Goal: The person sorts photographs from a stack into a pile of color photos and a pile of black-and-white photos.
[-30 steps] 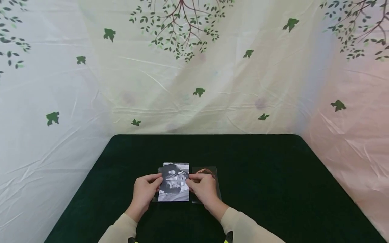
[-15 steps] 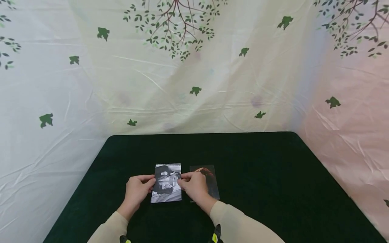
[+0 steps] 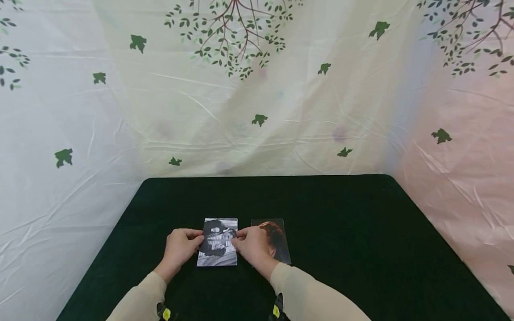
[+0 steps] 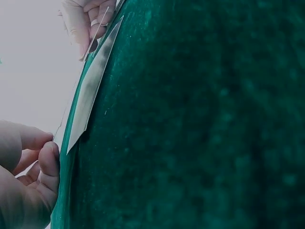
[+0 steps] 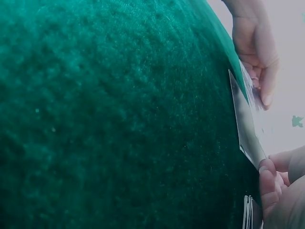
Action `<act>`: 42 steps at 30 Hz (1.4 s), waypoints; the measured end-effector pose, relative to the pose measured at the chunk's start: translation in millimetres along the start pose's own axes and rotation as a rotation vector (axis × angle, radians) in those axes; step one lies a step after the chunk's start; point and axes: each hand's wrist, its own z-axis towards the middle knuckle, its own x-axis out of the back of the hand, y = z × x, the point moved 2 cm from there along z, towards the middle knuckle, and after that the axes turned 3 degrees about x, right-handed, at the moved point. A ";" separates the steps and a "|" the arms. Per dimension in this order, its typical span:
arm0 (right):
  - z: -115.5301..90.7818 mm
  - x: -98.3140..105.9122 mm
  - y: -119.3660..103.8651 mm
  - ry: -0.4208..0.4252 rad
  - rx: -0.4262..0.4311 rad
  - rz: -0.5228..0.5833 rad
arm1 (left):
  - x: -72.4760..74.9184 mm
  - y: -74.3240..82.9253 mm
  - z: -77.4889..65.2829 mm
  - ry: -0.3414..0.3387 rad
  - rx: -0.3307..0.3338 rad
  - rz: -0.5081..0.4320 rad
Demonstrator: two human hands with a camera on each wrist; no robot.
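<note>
A black-and-white picture card (image 3: pixel 218 249) is held between both hands at the table's middle. My left hand (image 3: pixel 178 249) pinches its left edge between thumb and fingers. On its right edge, the thumb and fingers of my right hand (image 3: pixel 254 249) pinch it. In the right wrist view the held card is a thin, glossy strip (image 5: pixel 254 100) seen nearly edge-on. A pale, flat card (image 4: pixel 95 83) lies close under it on the cloth in the left wrist view. Partly hidden by my right hand is a dark picture card (image 3: pixel 279 234) with reddish-brown hair on it.
In the right wrist view, several stacked card edges (image 5: pixel 247 212) show beside the right hand. A dark green cloth (image 3: pixel 341 232) covers the table. Behind it hangs a pale curtain (image 3: pixel 225 133) printed with branches and leaves.
The black-and-white card has moved left with both hands, away from the dark card. A dark edge that showed behind it on the left is now covered. More of the dark card shows.
</note>
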 end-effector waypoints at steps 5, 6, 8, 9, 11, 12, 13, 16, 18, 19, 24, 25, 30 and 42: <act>2.3 -1.5 0.1 0.018 -0.005 -0.036 | -1.3 -0.2 2.7 -0.003 0.006 0.013; 2.8 -1.6 0.2 0.024 -0.004 -0.046 | -1.6 -0.2 3.0 -0.002 0.008 0.017; 3.6 -1.9 0.7 0.037 0.006 -0.060 | -2.2 -0.6 3.5 0.000 0.008 0.026; 3.7 -2.1 0.9 0.043 0.013 -0.068 | -2.6 -0.9 3.8 0.000 0.007 0.031; 4.2 -2.6 1.3 0.053 0.030 -0.080 | -3.6 -2.2 4.8 0.001 0.009 0.040; 4.3 -3.0 1.7 0.057 0.035 -0.084 | -3.9 -2.6 5.1 0.002 0.010 0.043; 4.2 -3.6 2.1 0.058 0.039 -0.085 | -4.2 -3.5 5.2 0.001 0.009 0.045; 4.1 -5.0 3.0 0.063 0.043 -0.095 | -5.3 -6.5 5.9 -0.001 0.010 0.047; 3.7 -5.4 3.4 0.063 0.037 -0.099 | -5.7 -7.7 6.2 -0.005 0.011 0.046; 3.5 -5.5 3.4 0.063 0.036 -0.099 | -5.9 -8.3 6.6 -0.008 0.015 0.047; 2.3 -4.8 3.1 0.060 0.032 -0.104 | -5.8 -8.6 7.9 -0.028 0.031 0.048; 2.1 -4.8 3.0 0.059 0.034 -0.106 | -5.8 -8.8 8.1 -0.031 0.033 0.047; 1.5 -4.8 2.0 0.063 0.047 -0.123 | -6.1 -9.8 9.1 -0.037 0.028 0.042; -0.4 -7.8 1.9 0.111 0.067 -0.152 | -7.7 -10.4 9.5 -0.011 0.014 0.057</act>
